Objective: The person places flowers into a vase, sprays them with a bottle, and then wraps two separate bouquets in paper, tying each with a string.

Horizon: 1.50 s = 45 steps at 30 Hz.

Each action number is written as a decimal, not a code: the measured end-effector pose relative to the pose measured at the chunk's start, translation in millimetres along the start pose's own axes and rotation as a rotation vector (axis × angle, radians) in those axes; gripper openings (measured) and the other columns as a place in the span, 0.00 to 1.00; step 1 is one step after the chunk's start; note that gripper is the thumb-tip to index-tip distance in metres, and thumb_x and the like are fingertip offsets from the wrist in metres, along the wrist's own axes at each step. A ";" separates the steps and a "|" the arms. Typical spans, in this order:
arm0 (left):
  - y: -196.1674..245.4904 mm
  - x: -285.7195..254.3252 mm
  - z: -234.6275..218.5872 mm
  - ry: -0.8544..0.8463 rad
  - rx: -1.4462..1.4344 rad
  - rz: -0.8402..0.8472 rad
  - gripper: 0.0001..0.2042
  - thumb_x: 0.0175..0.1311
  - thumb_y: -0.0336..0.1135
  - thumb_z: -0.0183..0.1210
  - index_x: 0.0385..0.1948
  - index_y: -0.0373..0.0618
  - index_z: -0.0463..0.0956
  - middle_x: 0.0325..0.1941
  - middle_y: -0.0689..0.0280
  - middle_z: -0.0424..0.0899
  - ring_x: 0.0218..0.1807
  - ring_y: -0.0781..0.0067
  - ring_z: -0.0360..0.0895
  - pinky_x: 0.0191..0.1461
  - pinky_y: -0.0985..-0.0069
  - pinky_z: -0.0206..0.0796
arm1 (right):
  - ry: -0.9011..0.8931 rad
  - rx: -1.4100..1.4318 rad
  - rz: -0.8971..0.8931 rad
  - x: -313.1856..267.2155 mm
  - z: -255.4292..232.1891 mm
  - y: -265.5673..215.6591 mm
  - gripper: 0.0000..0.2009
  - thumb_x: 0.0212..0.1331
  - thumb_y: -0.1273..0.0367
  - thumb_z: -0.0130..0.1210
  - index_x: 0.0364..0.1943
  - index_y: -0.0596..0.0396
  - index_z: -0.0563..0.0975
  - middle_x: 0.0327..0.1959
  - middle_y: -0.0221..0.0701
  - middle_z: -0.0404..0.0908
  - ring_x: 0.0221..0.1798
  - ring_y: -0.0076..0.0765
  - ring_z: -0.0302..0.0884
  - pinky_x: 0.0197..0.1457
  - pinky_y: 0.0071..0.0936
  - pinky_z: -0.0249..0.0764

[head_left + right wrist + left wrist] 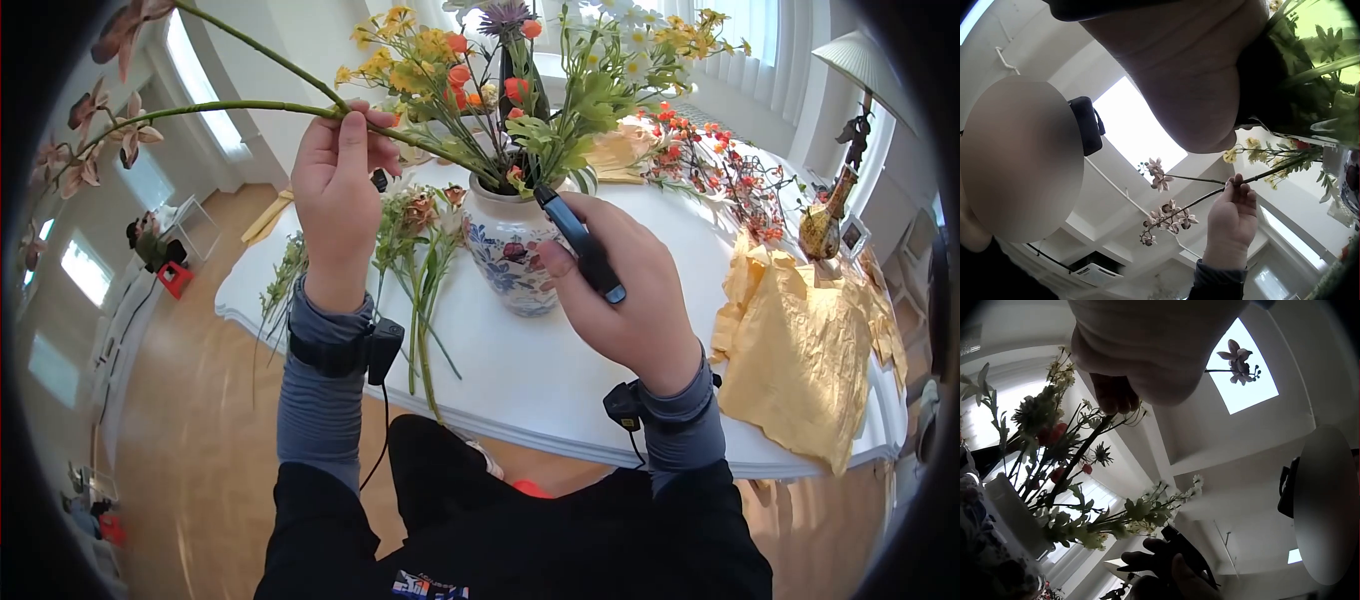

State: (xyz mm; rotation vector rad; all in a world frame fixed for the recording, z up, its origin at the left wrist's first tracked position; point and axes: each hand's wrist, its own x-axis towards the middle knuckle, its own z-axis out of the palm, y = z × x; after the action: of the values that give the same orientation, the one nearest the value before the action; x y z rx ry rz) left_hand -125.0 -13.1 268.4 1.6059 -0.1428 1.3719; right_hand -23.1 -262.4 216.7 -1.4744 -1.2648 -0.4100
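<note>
My left hand [338, 190] pinches the green stem [235, 106] of an orchid branch right where it forks. Pinkish-brown orchid blooms [1175, 217] hang at the ends of both shoots, and the lower stem slants into the mouth of a patterned vase [510, 255]. Yellow, orange and white flowers [640, 40] with leaves fill that vase, along with a purple thistle-like bloom [505, 18]. Beside the vase, my right hand [635, 285] grips blue-and-black pruning shears [580, 240]. The palm hides much of the tool.
Cut flowers with long stems [420, 290] lie on the white table [520, 375] left of the vase. Orange-berried branches [720, 165] lie at the back right. Gold crinkled paper [795, 350] hangs over the right edge, near a lamp [840, 190] and a small frame [853, 236].
</note>
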 end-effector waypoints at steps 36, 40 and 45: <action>-37.8 -12.3 71.1 -0.180 0.637 -0.102 0.14 0.74 0.41 0.58 0.37 0.36 0.82 0.29 0.54 0.85 0.31 0.52 0.82 0.40 0.63 0.72 | 0.118 -0.037 -0.021 1.2 -9.0 3.3 0.18 0.60 0.66 0.65 0.51 0.59 0.80 0.38 0.40 0.85 0.35 0.51 0.82 0.41 0.39 0.76; -30.2 -13.5 70.1 -0.339 0.782 -0.130 0.15 0.75 0.43 0.58 0.39 0.36 0.81 0.32 0.54 0.86 0.31 0.55 0.80 0.38 0.65 0.71 | 0.103 -0.055 -0.004 1.3 -7.5 5.5 0.18 0.60 0.66 0.65 0.52 0.59 0.80 0.37 0.40 0.85 0.35 0.51 0.82 0.41 0.39 0.76; -39.5 -23.0 64.0 -0.258 0.623 -0.085 0.12 0.76 0.40 0.60 0.41 0.38 0.80 0.32 0.69 0.82 0.29 0.83 0.72 0.33 0.77 0.66 | 0.084 -0.029 0.009 1.0 -7.2 8.5 0.17 0.60 0.65 0.64 0.51 0.59 0.80 0.37 0.41 0.85 0.34 0.52 0.83 0.38 0.42 0.76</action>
State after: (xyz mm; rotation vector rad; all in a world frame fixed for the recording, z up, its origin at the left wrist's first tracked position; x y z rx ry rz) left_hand -64.1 -49.5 234.5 2.2754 0.2228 1.1996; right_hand -12.8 -266.7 215.7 -1.4714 -1.1905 -0.4811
